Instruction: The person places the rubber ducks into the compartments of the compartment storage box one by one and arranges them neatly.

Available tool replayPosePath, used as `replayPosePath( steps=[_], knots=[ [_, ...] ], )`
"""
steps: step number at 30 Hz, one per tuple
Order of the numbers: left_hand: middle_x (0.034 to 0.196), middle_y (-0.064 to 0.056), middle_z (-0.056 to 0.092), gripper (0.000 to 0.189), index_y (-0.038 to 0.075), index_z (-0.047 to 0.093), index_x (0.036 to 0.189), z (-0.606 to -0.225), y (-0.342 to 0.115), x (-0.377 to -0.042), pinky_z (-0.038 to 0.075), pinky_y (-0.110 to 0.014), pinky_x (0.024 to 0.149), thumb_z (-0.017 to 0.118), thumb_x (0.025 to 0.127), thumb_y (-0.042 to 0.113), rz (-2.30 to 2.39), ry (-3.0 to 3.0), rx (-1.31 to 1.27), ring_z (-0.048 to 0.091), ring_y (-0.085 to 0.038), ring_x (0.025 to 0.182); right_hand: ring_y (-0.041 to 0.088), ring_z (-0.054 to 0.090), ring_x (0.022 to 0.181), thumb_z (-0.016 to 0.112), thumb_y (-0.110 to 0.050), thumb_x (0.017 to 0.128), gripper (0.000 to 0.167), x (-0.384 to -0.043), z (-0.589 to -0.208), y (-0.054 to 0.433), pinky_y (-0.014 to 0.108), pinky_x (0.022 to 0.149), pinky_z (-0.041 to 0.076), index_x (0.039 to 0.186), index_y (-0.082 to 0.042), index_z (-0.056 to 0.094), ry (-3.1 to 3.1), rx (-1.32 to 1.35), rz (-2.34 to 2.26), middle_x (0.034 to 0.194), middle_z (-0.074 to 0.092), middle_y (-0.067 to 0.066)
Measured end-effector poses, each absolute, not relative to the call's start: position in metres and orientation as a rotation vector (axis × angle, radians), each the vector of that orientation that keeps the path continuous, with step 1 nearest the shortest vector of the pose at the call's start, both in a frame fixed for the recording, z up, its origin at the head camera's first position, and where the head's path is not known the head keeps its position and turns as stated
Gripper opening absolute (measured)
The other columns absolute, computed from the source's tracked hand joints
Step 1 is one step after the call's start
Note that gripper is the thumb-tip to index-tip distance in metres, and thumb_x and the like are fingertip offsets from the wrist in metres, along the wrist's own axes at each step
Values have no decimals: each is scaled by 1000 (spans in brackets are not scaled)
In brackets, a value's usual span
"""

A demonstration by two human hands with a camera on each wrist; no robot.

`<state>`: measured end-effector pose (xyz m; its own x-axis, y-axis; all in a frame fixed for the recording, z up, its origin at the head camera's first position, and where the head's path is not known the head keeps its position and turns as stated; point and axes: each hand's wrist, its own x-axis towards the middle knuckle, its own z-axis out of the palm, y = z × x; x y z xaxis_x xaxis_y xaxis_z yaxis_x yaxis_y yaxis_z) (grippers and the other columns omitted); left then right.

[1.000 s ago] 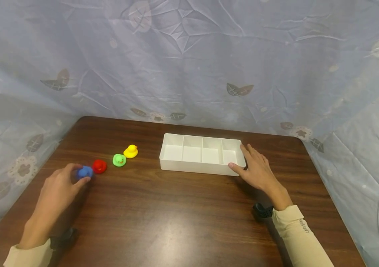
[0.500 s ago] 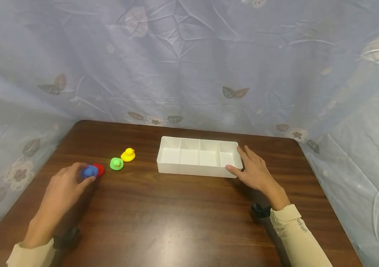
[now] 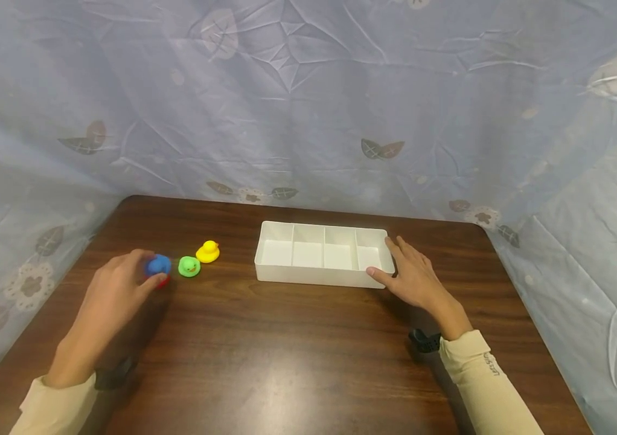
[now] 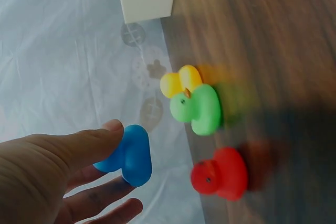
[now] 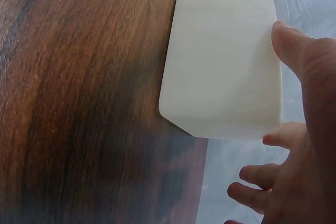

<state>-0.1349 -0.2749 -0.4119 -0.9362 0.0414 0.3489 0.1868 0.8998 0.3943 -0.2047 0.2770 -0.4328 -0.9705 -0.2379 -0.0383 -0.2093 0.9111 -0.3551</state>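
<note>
My left hand (image 3: 113,297) pinches a blue toy duck (image 4: 137,156) between thumb and fingers, raised above the table at the left. In the left wrist view a red duck (image 4: 231,174) sits on the wood below it; from the head the blue one mostly covers it. A green duck (image 3: 189,266) and a yellow duck (image 3: 207,252) stand just to the right. Around the right end of a white divided box (image 3: 308,276) lies my right hand (image 3: 417,283), fingers fairly straight. Its thumb touches the front rim, and its index fingertip is right at the far corner.
Thin walls split the box into several compartments, with nothing in them. The brown wooden table (image 3: 265,338) reaches back to a pale patterned cloth (image 3: 308,121) that hangs behind and along both sides. A dark band (image 3: 425,341) is on the right wrist.
My left hand has lifted the blue duck and carried it right, over the red duck. The right hand keeps its place at the box. The head view has shifted slightly.
</note>
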Motion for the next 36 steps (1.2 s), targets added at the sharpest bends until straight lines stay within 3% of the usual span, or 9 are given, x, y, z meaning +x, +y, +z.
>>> replayPosePath(
  steps=[6, 15, 21, 36],
  knots=[
    [111, -30, 74, 41, -2, 67, 122, -405, -258, -144, 52, -70, 87, 87, 89, 13, -647, -2702, -248, 67, -53, 107, 50, 21, 163, 51, -72, 102, 101, -205, -435, 278, 77, 125, 20, 171, -8, 16, 2999, -371, -533, 176, 19, 29],
    [109, -26, 76, 40, -2, 69, 122, -401, -234, -155, 55, -63, 82, 86, 90, 14, -679, -2727, -318, 69, -46, 101, 49, 21, 163, 51, -73, 102, 102, -203, -436, 277, 78, 125, 20, 172, -8, 14, 2985, -360, -537, 176, 19, 29],
    [115, -26, 76, 39, -3, 68, 123, -400, -223, -161, 52, -66, 94, 83, 92, 15, -661, -2751, -349, 67, -51, 113, 48, 20, 164, 50, -74, 102, 103, -204, -438, 279, 77, 126, 20, 172, -9, 12, 2984, -356, -542, 176, 20, 28],
    [118, -25, 75, 38, -2, 66, 126, -390, -205, -169, 53, -64, 95, 80, 96, 18, -672, -2810, -383, 68, -49, 115, 50, 23, 163, 48, -71, 104, 99, -203, -434, 278, 78, 124, 21, 172, -10, 10, 2958, -350, -548, 175, 22, 29]
  ],
)
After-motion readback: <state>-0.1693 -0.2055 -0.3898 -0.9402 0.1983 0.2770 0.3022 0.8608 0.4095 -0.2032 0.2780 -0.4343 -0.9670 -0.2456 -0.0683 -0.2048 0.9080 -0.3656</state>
